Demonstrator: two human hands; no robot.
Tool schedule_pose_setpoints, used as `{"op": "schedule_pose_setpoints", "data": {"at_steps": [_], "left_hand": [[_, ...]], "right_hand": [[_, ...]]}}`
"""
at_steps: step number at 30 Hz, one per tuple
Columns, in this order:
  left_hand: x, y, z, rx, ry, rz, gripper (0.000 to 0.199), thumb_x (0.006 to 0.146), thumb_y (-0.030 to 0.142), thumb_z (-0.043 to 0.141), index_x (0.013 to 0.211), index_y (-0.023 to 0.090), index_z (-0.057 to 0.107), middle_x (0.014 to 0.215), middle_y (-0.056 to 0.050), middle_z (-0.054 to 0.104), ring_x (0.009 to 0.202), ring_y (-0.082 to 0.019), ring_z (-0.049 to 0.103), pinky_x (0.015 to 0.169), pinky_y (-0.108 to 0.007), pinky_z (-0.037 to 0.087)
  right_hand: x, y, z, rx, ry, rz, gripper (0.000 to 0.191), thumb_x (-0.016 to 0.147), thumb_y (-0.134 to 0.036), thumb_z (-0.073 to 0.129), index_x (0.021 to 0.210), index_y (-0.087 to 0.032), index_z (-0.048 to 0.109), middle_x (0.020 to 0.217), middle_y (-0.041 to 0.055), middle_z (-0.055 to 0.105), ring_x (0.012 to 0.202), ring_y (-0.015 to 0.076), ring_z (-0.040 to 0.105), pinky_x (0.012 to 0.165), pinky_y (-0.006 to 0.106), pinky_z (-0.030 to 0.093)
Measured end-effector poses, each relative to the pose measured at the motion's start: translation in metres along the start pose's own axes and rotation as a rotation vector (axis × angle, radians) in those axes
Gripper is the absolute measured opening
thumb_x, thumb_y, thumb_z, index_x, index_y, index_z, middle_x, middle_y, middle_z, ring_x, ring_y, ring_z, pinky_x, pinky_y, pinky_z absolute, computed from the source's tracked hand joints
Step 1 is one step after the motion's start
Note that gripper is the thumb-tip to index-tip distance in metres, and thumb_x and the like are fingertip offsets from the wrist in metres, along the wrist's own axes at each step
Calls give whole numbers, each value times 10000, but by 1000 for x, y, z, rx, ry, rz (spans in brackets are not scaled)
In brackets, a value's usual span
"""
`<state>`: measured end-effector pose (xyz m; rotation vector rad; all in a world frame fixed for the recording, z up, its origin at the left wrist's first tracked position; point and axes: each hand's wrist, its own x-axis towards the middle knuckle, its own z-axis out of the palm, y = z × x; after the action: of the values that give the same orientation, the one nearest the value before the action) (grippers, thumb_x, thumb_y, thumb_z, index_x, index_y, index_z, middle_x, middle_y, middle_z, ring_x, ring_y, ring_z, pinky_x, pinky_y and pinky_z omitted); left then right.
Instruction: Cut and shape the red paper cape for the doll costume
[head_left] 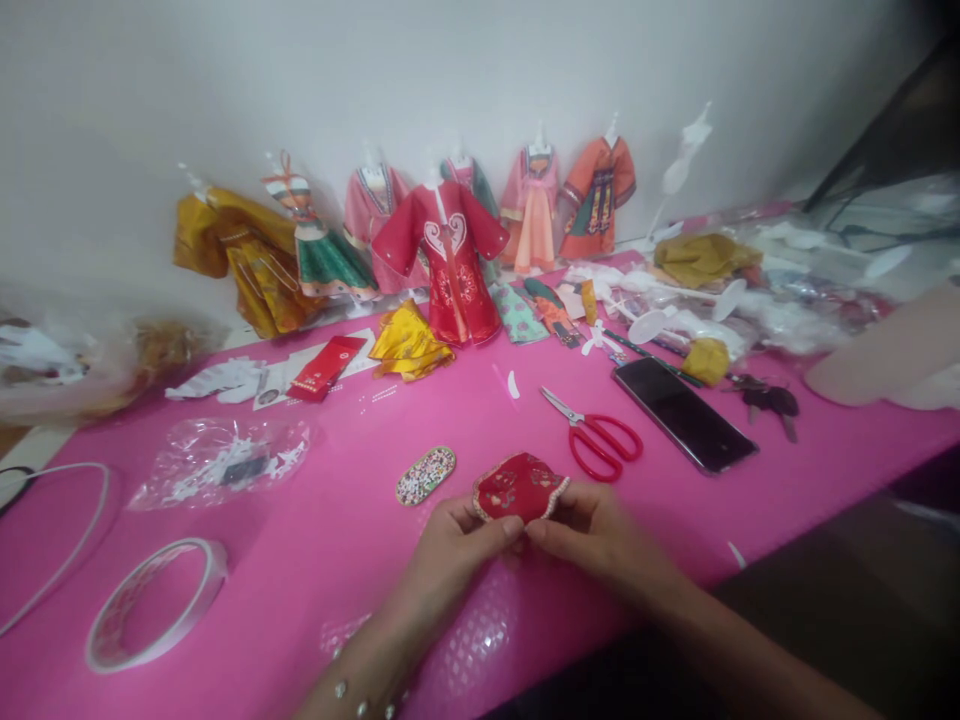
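Holding, in the head view, a red brocade piece with pale scalloped trim point(519, 485) over a pink tabletop point(337, 570). Clamping its left side between thumb and fingers of the left hand point(471, 535), and its right side between those of the right hand point(581, 525), using 2 bare hands. Working near an oval, bead-speckled piece point(425, 475), red-handled scissors point(578, 419) and a black smartphone point(685, 412), facing miniature mannequins in robes point(469, 285).

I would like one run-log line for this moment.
left hand: holds red cloth | right hand: holds same cloth | scissors: on pink table
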<state>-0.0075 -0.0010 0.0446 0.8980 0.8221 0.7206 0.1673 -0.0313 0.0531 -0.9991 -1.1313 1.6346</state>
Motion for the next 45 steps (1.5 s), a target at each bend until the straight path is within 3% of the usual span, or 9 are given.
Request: {"op": "schedule_pose_setpoints", "data": {"at_steps": [9,21,31,38,45], "left_hand": [[-1,3,2,58,-47,26,214,722,368,821,793,167,794,685,-35,727,677,-161,620,710,-265,454],[-4,8,8,62,-32,10,240,688,376,841,793,165,796,679,-32,715,668,-149,604,702,-261,448],[-5,9,7,82,-43,-1,251,666,361,853,771,146,777,696,-44,724,673,-167,630,713,-288,484],[-4,12,10,25,-52,-18,254,637,364,877,753,160,780,692,-16,727,649,-129,619,710,-251,487],[-4,12,10,27,-75,5,241,652,350,873,797,174,797,705,-15,738,647,-122,625,722,-246,497]], "right_hand": [[1,0,-2,-4,-28,-34,259,823,-327,697,1059,-236,753,1064,62,738,1015,236,678,984,406,478],[2,1,-3,-43,-30,-45,247,815,-286,689,1044,-232,763,997,61,752,916,229,702,927,412,511],[2,6,-7,28,-92,-23,304,826,-318,708,1114,-228,739,1073,65,743,1093,259,663,971,408,492],[2,5,-7,55,-78,37,392,783,-394,751,1111,-181,735,1041,90,750,1014,267,690,916,397,520],[2,3,-6,53,-88,9,333,807,-337,733,1117,-214,735,1073,68,742,1029,236,681,940,365,500]]}}
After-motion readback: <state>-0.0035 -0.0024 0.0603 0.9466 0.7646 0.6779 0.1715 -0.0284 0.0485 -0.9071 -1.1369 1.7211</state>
